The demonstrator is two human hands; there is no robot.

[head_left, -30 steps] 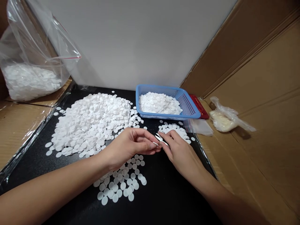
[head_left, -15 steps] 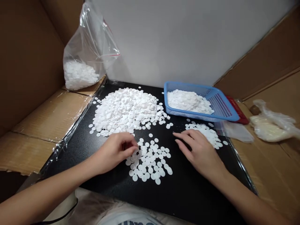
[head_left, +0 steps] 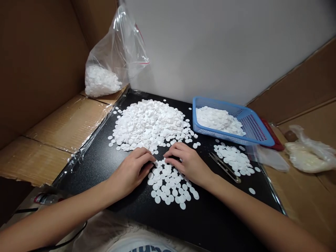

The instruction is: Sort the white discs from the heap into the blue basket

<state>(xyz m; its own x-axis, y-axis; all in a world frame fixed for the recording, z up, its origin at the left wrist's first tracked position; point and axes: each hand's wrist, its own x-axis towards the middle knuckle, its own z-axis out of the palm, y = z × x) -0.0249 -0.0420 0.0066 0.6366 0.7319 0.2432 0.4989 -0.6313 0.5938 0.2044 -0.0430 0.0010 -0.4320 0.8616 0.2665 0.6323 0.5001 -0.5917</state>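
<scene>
White round discs [head_left: 172, 185] lie spread on the black table [head_left: 126, 204]. At the upper left edge of this spread is my left hand [head_left: 133, 168], fingers curled and fingertips close to a disc. My right hand [head_left: 185, 161] faces it from the other side, its bent fingertips touching the top of the spread. Whether either hand pinches a disc is too small to tell. Behind both hands rises a large heap of the same discs [head_left: 149, 122]. A smaller group of discs [head_left: 233, 159] lies to the right, beside metal tweezers or scissors [head_left: 224, 168].
A blue basket [head_left: 236, 138] holding discs stands at the back right, near a red object [head_left: 273, 134]. A clear bag of discs [head_left: 102, 82] leans at the back left. Another plastic bag [head_left: 308, 154] rests on cardboard at the right. Cardboard walls flank the table.
My right hand has moved left, from beside the right-hand group to the middle spread, uncovering the metal tool. A lone disc now shows at the right. The view has shifted slightly.
</scene>
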